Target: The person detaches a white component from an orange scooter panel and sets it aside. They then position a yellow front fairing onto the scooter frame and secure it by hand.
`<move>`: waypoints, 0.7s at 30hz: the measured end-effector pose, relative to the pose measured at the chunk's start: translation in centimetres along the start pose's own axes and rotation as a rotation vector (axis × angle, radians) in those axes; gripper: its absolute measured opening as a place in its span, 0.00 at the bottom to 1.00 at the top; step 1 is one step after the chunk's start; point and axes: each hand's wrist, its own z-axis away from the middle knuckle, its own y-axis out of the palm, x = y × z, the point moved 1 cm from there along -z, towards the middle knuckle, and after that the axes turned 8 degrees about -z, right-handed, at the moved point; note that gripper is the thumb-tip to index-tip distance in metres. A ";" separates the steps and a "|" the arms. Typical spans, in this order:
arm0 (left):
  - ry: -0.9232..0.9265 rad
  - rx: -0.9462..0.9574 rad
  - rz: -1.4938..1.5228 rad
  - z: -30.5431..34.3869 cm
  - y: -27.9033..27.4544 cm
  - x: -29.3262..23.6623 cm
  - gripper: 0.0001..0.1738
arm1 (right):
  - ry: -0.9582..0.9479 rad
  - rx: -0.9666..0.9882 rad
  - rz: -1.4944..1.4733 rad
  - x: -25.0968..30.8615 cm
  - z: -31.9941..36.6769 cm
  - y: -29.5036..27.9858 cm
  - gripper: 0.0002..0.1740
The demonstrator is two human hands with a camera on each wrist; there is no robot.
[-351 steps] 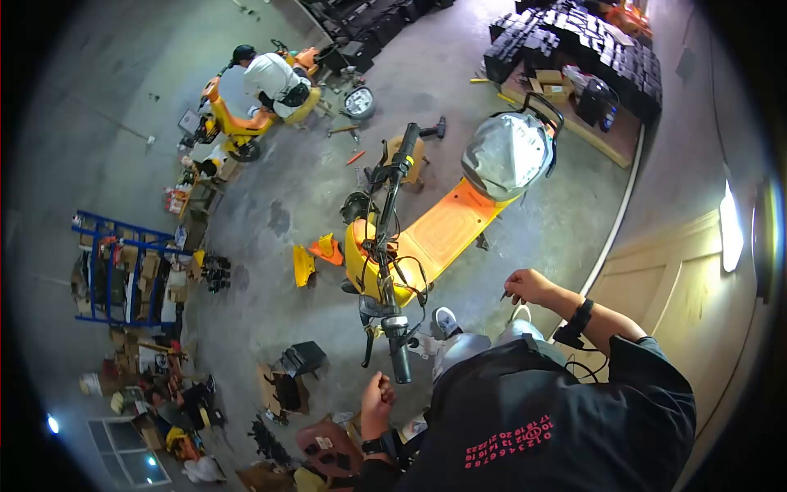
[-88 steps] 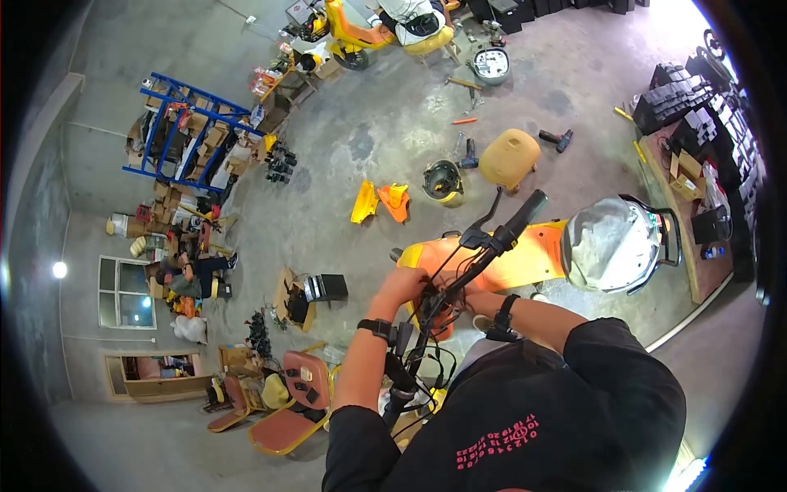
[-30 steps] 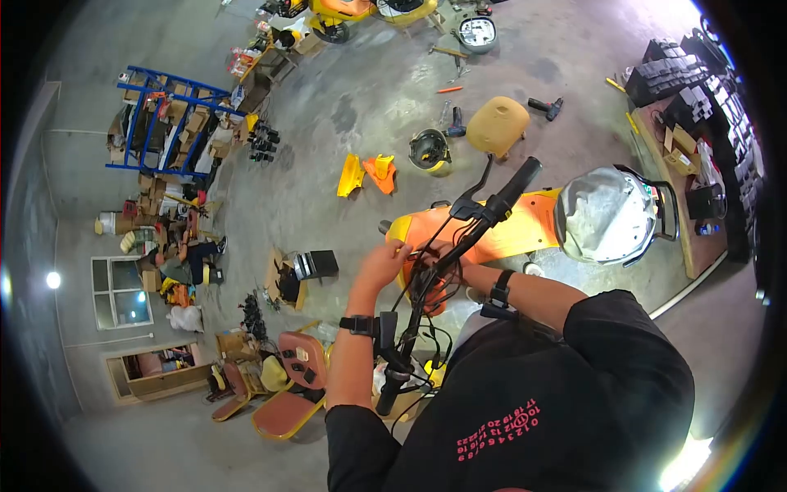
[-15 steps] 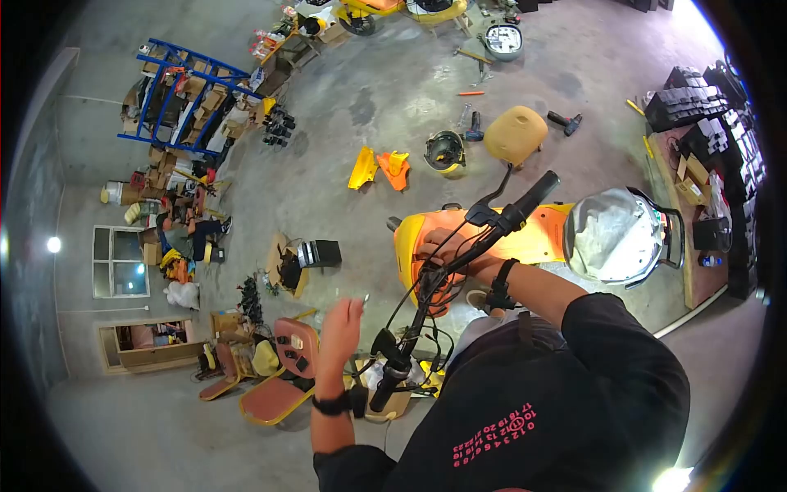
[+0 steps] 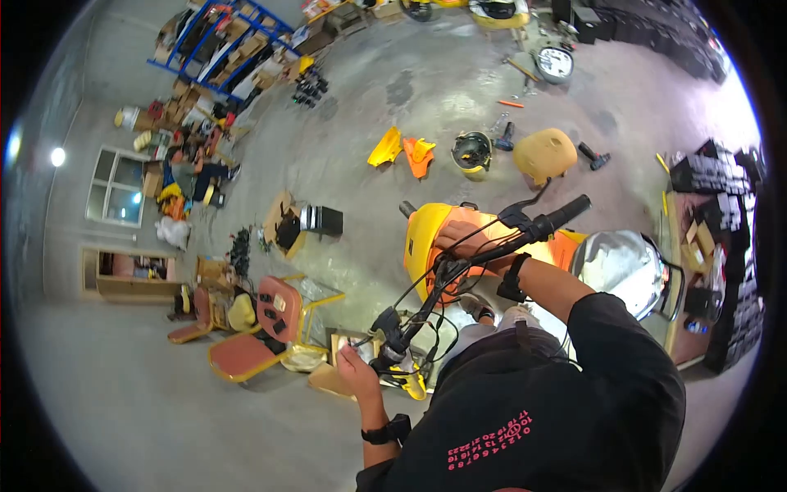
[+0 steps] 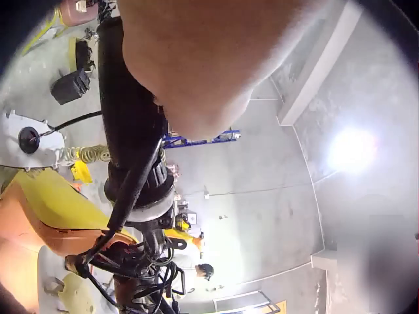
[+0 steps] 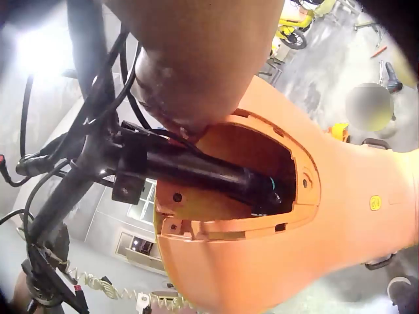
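A yellow-and-orange scooter (image 5: 422, 238) stands in front of me, its black handlebar (image 5: 525, 238) running diagonally across the head view. My left hand (image 5: 357, 373) is beside the handlebar's near end, fingers extended. In the left wrist view, that hand (image 6: 196, 72) overlaps the black grip (image 6: 124, 91), and its fingertips are hidden. My right hand (image 5: 463, 238) reaches under the handlebar, fingers stretched over the orange front panel. In the right wrist view, the hand (image 7: 196, 72) is at the rim of the panel's opening (image 7: 262, 157), where the black steering stem (image 7: 203, 173) goes in. Cables (image 5: 443, 328) hang from the handlebar.
On the floor ahead are loose yellow and orange panels (image 5: 418, 156), a black-and-yellow round shell (image 5: 471, 152), a tan stool (image 5: 545, 156) and drills (image 5: 594, 156). Red chairs (image 5: 246, 353) stand at left. Stacked black boxes (image 5: 730, 279) line the right side. Another person (image 5: 197, 176) sits far left.
My left hand has left the handlebar's middle and moved down to its near end. The right hand has shifted from among the cables onto the orange panel. The head view has turned.
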 end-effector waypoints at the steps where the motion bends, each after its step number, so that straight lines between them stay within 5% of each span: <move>1: 0.001 -0.038 -0.010 -0.1 0.2 0.1 0.23 | 0.020 0.016 -0.001 0.7 -0.5 -0.7 0.22; 8: 0.037 0.032 -0.073 0.1 0.0 0.6 0.24 | -0.014 0.070 0.033 0.5 -1.1 -0.6 0.23; 10: 0.032 0.023 -0.077 0.0 0.2 0.6 0.24 | 0.096 0.214 0.022 0.5 -1.1 -0.8 0.25; 14: 0.080 -0.019 -0.110 0.1 0.2 0.3 0.21 | 0.067 0.137 -0.065 2.2 -1.7 -2.4 0.21; 16: 0.088 -0.017 -0.130 -0.1 0.1 0.2 0.21 | 0.339 0.045 -0.329 3.2 -0.5 -2.6 0.16; 18: 0.086 -0.031 -0.124 -0.1 0.3 0.6 0.21 | 0.551 -0.107 -0.290 1.6 2.7 0.4 0.12; 20: 0.071 -0.020 -0.106 -0.1 -0.1 0.4 0.21 | 0.990 -0.101 -0.487 2.5 4.3 0.9 0.11; 21: 0.033 0.012 -0.016 -0.1 -0.3 0.6 0.20 | 0.981 -0.098 -0.484 0.8 5.9 2.1 0.11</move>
